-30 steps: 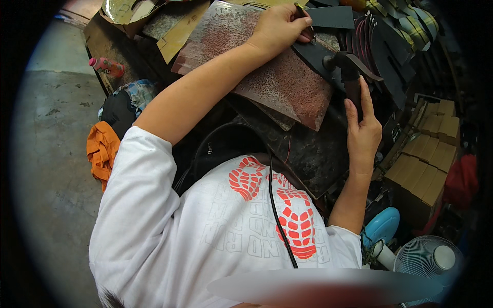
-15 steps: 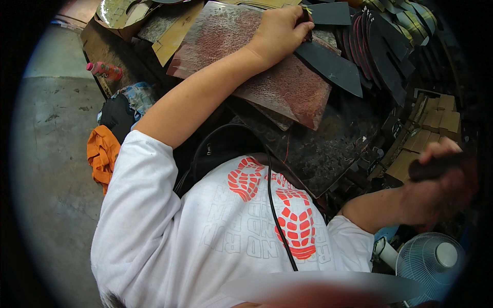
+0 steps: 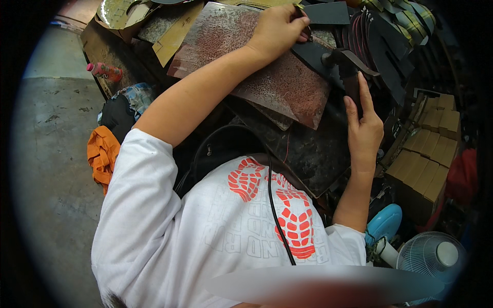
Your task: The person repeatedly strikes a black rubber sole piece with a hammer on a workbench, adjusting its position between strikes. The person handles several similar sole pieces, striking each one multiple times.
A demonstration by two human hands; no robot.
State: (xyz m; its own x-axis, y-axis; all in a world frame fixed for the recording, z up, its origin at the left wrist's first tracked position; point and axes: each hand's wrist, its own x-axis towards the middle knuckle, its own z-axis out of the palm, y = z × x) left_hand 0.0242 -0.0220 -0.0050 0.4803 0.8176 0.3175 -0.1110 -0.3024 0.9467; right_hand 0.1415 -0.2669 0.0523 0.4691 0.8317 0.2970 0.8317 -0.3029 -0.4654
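Pinches slim tool (mostly hidden) in left hand at upper-right edge of board; grips hammer in right hand, just swung back beside board, apparently regaining reach of dark sheet there.

Hammer: black, or maybe very dark brown; hard to tell from here
Slab: rusty red and grey, mottled
Cut sheet: charcoal
Shirt: white, with coral-red tread prints and pale grey outlined lettering
Strips: yellow, green and white plaid
Crumpled cloth: bright orange
Bottle: pinkish red
Boxes: tan
Fan: white
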